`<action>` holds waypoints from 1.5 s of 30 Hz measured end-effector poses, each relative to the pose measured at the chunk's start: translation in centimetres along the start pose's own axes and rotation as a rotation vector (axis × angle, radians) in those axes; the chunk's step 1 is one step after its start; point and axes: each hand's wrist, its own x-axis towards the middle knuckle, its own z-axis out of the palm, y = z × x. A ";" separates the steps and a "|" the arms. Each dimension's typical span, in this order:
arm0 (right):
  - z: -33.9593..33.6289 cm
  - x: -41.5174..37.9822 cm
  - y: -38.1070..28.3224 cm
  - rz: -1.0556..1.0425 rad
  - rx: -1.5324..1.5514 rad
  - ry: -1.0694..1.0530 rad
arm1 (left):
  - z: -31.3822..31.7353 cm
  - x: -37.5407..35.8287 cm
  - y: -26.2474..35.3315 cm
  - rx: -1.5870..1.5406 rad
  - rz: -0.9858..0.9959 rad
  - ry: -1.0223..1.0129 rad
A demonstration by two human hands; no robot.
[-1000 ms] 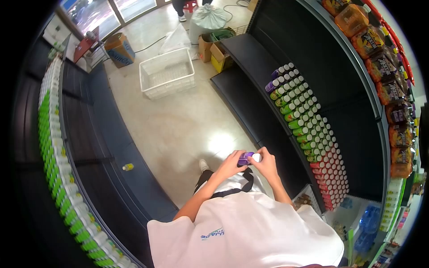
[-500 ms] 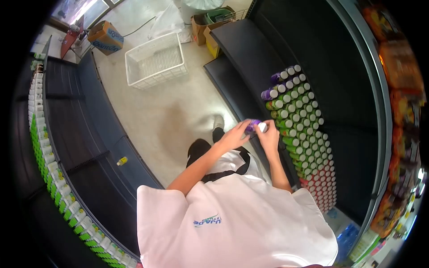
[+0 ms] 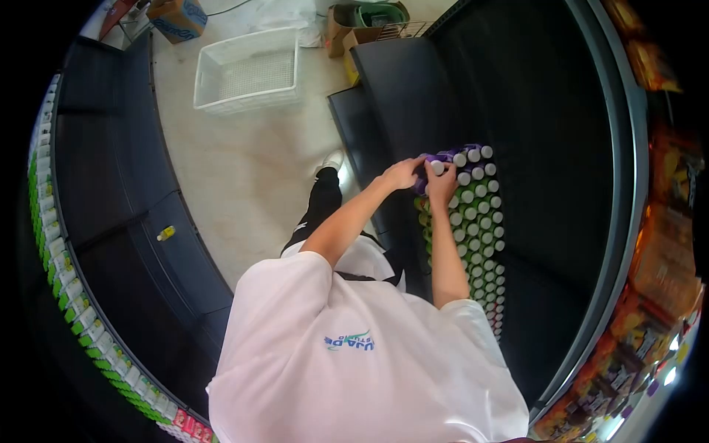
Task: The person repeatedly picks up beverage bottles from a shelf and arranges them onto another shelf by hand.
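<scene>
A purple bottle with a white cap [image 3: 437,167] is between my two hands, at the near end of the bottle rows on the right shelf. My right hand [image 3: 443,184] grips it around the cap end. My left hand [image 3: 401,174] has its fingers closed at the bottle's body, which is partly hidden. Beside my hands stand purple bottles [image 3: 473,155] in short rows. Several rows of green bottles with white caps [image 3: 480,221] continue below them, partly covered by my right forearm.
A white plastic crate [image 3: 247,70] sits on the floor ahead. Cardboard boxes [image 3: 340,29] stand near the right shelf's end. Dark shelving [image 3: 118,170] runs along the left, with a small yellow bottle [image 3: 165,233] lying on it and rows of white-and-green bottles [image 3: 55,244].
Both hands have moved forward with the purple bottle, from in front of the shelf edge to beside the purple rows. My view has shifted, and a foot has stepped forward.
</scene>
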 end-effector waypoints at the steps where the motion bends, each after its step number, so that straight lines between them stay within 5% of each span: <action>1: 0.2 0.4 0.3 0.017 -0.023 -0.005 | -0.2 0.4 0.3 0.028 -0.067 -0.099; 7: 0.9 1.4 3.0 0.037 -0.031 -0.043 | 1.5 3.2 -1.3 -0.099 -0.208 -0.323; 9: 0.8 1.4 3.4 0.127 0.035 -0.131 | 1.5 4.1 -1.5 -0.111 -0.254 -0.402; 10: -1.6 1.1 -1.4 0.325 0.108 -0.258 | 1.6 4.6 -1.5 -0.120 -0.252 -0.402; 12: -0.9 1.0 -0.6 0.230 0.117 -0.220 | 1.4 5.5 -1.3 -0.136 -0.384 -0.524; 15: 0.5 0.7 1.7 0.018 0.151 -0.120 | 1.9 5.7 -2.6 -0.178 -0.324 -0.517; 17: 0.0 -0.3 0.1 -0.071 -0.021 -0.081 | 2.5 5.1 -4.0 -0.197 -0.241 -0.432; 19: -0.3 -1.2 -1.6 0.044 0.100 -0.178 | 1.2 3.4 -3.8 -0.078 -0.398 -0.302; 23: 1.0 -3.1 -2.5 -0.157 0.153 -0.443 | -3.8 -2.9 -10.1 -0.060 -0.442 -0.135; 25: 3.1 -3.6 -0.2 -0.039 0.254 -0.705 | -9.1 -8.0 -12.1 0.071 -0.503 -0.098; 28: 5.2 -5.1 1.8 0.059 0.276 -0.891 | -12.5 -17.5 -21.2 0.102 -0.838 0.281; 32: 6.9 -8.3 6.5 0.222 0.353 -0.997 | -15.0 -31.6 -21.6 -0.015 -0.988 0.712; 35: 7.6 -11.1 12.2 0.341 0.405 -1.108 | -10.2 -39.5 -20.9 0.068 -1.078 0.940; 36: 8.7 -11.5 15.7 0.285 0.433 -1.163 | -9.0 -41.5 -17.3 -0.087 -1.155 0.864; 37: 9.5 -11.6 19.0 0.268 0.383 -1.270 | -4.8 -44.3 -21.0 -0.040 -1.055 0.879; 39: 12.5 -10.9 26.4 -0.313 0.185 -1.351 | 0.8 -47.6 -15.3 -0.110 -1.101 0.943; 41: 10.5 -11.2 25.0 -0.244 0.008 -1.421 | 8.4 -50.8 -15.0 -0.184 -1.130 1.005; 43: 9.7 -11.6 21.7 -0.056 -0.061 -1.453 | 16.2 -53.5 -10.8 -0.123 -1.447 0.882; 45: 9.0 -12.1 18.4 0.057 -0.115 -1.436 | 20.5 -56.9 -8.8 -0.361 -1.515 1.001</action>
